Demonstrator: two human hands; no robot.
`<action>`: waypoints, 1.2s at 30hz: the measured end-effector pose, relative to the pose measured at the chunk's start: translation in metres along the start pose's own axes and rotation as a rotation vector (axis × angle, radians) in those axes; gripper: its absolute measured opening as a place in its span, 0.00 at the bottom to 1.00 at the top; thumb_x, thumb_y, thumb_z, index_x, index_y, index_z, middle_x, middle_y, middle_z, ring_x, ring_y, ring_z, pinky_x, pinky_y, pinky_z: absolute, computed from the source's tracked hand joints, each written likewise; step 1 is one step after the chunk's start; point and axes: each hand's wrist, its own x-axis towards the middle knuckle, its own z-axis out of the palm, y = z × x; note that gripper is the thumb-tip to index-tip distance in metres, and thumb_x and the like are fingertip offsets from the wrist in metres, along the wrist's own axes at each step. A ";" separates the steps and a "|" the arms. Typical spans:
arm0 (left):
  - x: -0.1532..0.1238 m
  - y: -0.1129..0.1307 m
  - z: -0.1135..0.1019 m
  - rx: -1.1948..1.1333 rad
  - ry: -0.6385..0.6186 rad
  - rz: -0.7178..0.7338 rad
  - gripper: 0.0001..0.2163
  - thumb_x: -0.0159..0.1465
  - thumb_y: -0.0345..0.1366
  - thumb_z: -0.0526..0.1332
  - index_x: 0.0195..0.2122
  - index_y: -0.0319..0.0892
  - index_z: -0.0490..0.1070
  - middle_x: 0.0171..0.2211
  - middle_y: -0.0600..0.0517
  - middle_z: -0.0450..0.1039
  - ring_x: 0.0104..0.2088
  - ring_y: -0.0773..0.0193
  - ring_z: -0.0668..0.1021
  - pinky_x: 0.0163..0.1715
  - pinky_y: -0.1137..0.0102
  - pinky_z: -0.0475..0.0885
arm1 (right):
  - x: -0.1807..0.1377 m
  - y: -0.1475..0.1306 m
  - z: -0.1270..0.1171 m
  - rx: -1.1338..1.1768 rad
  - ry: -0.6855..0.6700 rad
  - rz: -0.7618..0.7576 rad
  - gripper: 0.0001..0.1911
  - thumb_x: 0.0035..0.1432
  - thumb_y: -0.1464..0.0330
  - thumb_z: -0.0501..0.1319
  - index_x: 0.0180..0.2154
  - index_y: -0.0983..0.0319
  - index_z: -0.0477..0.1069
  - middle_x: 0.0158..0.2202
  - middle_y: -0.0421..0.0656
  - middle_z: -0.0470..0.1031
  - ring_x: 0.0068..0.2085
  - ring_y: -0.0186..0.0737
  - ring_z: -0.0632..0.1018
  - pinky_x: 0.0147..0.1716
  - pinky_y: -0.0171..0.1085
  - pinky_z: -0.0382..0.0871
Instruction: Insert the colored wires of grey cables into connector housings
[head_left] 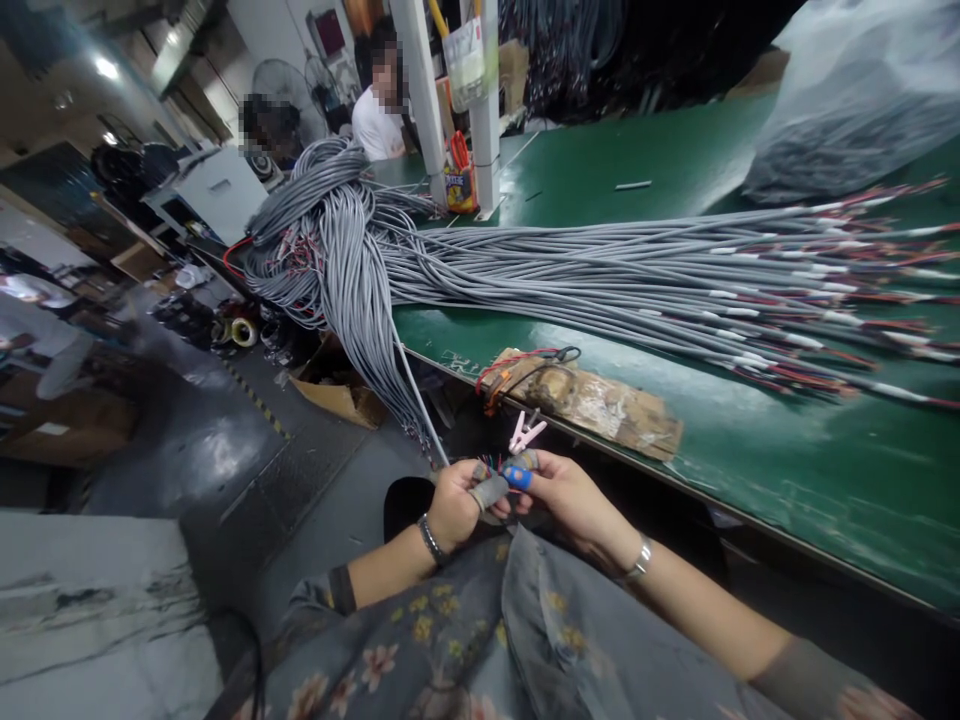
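A green table (585, 190) stretches ahead and to the right of the hands in a dim workshop with a dark floor. One big bundle of grey cables (525, 270) lies across it and droops over the edge. Low in front, the left hand (454, 505) is closed on one grey cable (420, 405) hanging from that bundle; the right hand (570, 495) pinches its coloured wire ends (496, 466) between taped fingertips. One pink clip (525, 432) sits just above both hands.
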 end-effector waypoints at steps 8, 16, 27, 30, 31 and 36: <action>0.003 0.002 0.007 -0.229 0.111 -0.026 0.20 0.42 0.51 0.71 0.17 0.38 0.67 0.12 0.53 0.67 0.13 0.71 0.67 0.15 0.75 0.64 | 0.000 -0.003 -0.004 0.027 -0.065 -0.045 0.20 0.36 0.57 0.75 0.25 0.62 0.73 0.19 0.37 0.72 0.21 0.31 0.71 0.24 0.33 0.66; 0.003 0.014 0.008 -0.294 0.090 -0.079 0.19 0.41 0.47 0.71 0.18 0.38 0.68 0.11 0.54 0.67 0.11 0.72 0.66 0.12 0.76 0.60 | 0.023 -0.002 -0.028 0.225 -0.106 -0.001 0.23 0.45 0.47 0.67 0.29 0.60 0.77 0.27 0.42 0.76 0.27 0.35 0.74 0.29 0.35 0.72; 0.008 0.014 0.014 -0.242 0.070 -0.108 0.18 0.40 0.47 0.70 0.18 0.38 0.68 0.11 0.54 0.67 0.10 0.72 0.66 0.11 0.76 0.61 | 0.030 -0.006 -0.009 0.364 0.024 -0.122 0.23 0.35 0.49 0.73 0.26 0.60 0.77 0.25 0.39 0.76 0.27 0.34 0.72 0.28 0.33 0.69; 0.008 0.013 0.015 -0.222 0.067 -0.106 0.18 0.40 0.48 0.71 0.18 0.38 0.68 0.11 0.54 0.67 0.10 0.72 0.66 0.12 0.76 0.61 | 0.030 -0.006 -0.007 0.387 0.039 -0.135 0.22 0.35 0.50 0.74 0.27 0.60 0.78 0.26 0.39 0.77 0.28 0.34 0.73 0.29 0.33 0.69; 0.008 0.013 0.015 -0.216 0.064 -0.108 0.19 0.40 0.48 0.71 0.18 0.38 0.68 0.11 0.54 0.67 0.10 0.72 0.66 0.12 0.76 0.61 | 0.030 -0.005 -0.007 0.393 0.037 -0.126 0.22 0.36 0.51 0.74 0.28 0.60 0.78 0.26 0.39 0.77 0.28 0.34 0.73 0.29 0.33 0.69; 0.004 0.012 0.014 -0.209 0.056 -0.105 0.21 0.39 0.50 0.71 0.17 0.38 0.67 0.11 0.54 0.67 0.10 0.72 0.66 0.12 0.76 0.61 | 0.027 -0.004 -0.011 0.420 -0.019 -0.026 0.22 0.39 0.48 0.71 0.27 0.59 0.77 0.25 0.40 0.77 0.27 0.34 0.74 0.27 0.32 0.71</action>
